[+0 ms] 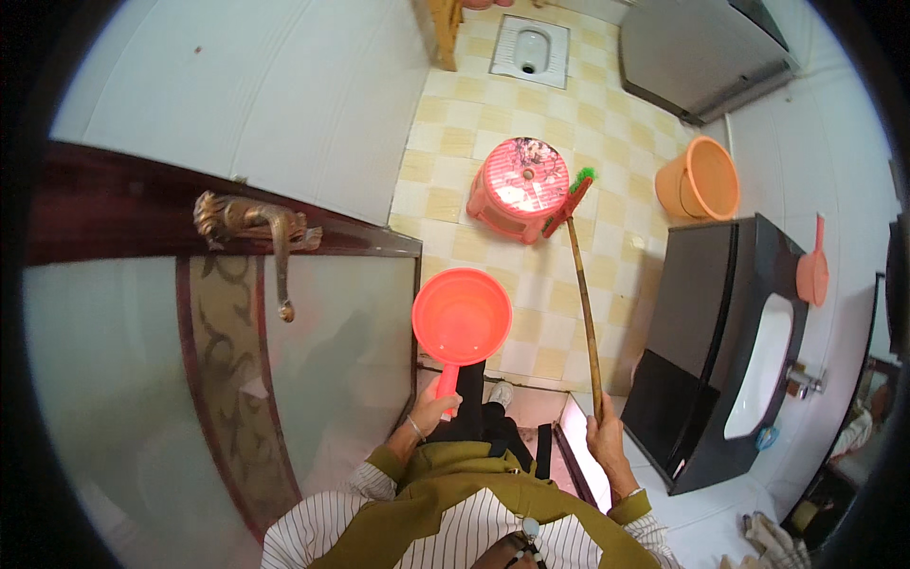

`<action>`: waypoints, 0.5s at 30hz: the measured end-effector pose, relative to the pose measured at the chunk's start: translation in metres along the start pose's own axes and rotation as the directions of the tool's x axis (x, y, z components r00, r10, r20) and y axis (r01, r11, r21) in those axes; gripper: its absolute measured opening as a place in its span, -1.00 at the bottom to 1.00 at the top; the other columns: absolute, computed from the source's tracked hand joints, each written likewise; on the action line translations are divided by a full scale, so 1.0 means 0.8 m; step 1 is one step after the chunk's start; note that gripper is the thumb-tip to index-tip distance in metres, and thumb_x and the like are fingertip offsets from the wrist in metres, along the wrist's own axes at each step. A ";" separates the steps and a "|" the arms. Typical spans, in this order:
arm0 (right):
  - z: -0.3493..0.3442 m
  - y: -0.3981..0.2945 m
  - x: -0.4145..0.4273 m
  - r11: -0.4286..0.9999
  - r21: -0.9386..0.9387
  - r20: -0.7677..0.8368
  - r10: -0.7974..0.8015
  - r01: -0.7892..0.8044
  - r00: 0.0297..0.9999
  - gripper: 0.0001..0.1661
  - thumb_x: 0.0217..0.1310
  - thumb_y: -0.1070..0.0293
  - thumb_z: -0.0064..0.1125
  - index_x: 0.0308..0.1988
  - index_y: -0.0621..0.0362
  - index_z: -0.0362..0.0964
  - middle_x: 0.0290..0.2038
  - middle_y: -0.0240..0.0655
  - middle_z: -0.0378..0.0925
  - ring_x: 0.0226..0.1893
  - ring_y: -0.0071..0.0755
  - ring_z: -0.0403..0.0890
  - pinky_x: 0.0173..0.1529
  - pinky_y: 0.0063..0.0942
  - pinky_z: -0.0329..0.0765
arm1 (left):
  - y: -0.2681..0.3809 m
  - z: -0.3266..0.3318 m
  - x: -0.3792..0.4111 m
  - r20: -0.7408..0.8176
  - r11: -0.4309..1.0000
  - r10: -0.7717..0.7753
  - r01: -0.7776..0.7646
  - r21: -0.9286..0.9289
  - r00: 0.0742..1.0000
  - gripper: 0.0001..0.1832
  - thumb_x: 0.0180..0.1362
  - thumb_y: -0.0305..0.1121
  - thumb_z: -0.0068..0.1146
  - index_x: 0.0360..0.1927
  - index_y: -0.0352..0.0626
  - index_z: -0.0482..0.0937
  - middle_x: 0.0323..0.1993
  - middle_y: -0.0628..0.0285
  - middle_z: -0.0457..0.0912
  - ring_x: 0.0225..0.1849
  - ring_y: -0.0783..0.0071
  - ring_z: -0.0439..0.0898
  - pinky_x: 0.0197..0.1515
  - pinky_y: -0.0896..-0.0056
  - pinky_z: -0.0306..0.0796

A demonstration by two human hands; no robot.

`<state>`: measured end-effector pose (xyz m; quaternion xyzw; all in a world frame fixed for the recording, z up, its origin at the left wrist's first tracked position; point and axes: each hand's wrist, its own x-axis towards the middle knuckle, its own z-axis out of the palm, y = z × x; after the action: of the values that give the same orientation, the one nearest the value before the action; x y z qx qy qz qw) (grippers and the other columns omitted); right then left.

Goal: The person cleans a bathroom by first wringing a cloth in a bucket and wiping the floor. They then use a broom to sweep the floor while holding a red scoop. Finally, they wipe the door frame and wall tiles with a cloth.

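My left hand (434, 407) grips the handle of a red plastic dipper (462, 316), held out in front of my body with its round bowl facing up. Around the bamboo handle of a floor brush (586, 306) my right hand (608, 439) is closed. The brush's red head with green bristles is beside a pink plastic stool (527, 178) with a patterned top; whether they touch I cannot tell. Yellow and white floor tiles (547, 299) lie beneath both.
A door (341, 245) with a bronze handle stands at left. A squat toilet (531, 50) is set in the floor at the far end. On the right are an orange bucket (700, 179), a black washbasin cabinet (686, 299) and a smaller pink dipper (812, 274).
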<state>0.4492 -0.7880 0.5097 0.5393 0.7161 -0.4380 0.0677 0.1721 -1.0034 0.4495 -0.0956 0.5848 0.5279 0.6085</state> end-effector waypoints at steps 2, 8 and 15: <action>-0.024 0.045 0.001 0.997 0.027 0.014 -0.070 0.070 0.997 -0.39 0.08 0.53 0.04 0.18 0.23 0.16 -0.29 0.19 0.49 -0.29 0.21 0.56 -0.22 -0.15 0.47 | -0.037 0.045 -0.022 -0.010 0.999 0.035 -0.035 0.002 0.999 -0.40 -0.02 -0.51 0.17 0.15 -0.24 0.24 -0.47 0.28 0.44 -0.57 0.55 0.45 -0.52 0.53 0.37; -0.078 0.157 0.002 0.961 0.018 0.041 -0.278 0.278 0.960 -0.41 0.11 0.49 0.05 0.17 0.32 0.17 -0.25 0.08 0.51 -0.20 0.04 0.56 -0.12 -0.26 0.47 | -0.160 0.162 -0.112 -0.119 0.987 0.133 -0.121 0.103 0.984 -0.40 0.03 -0.52 0.13 0.18 -0.23 0.21 -0.46 0.28 0.46 -0.58 0.56 0.46 -0.53 0.50 0.38; -0.104 0.399 0.021 0.889 0.406 0.263 -0.336 0.212 0.904 -0.45 0.18 0.55 -0.12 0.20 0.18 0.13 -0.66 -0.54 0.23 -0.76 -0.72 0.19 -0.74 -0.68 0.12 | -0.339 0.326 -0.226 -0.235 0.981 0.194 -0.183 0.070 0.952 -0.34 -0.09 -0.48 0.19 0.14 -0.16 0.21 -0.49 0.33 0.38 -0.74 0.65 0.30 -0.76 0.57 0.16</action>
<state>0.7386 -0.7068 0.3737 0.3543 0.6698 -0.6523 0.0195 0.5796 -1.0228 0.5380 -0.0882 0.6732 0.5540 0.4818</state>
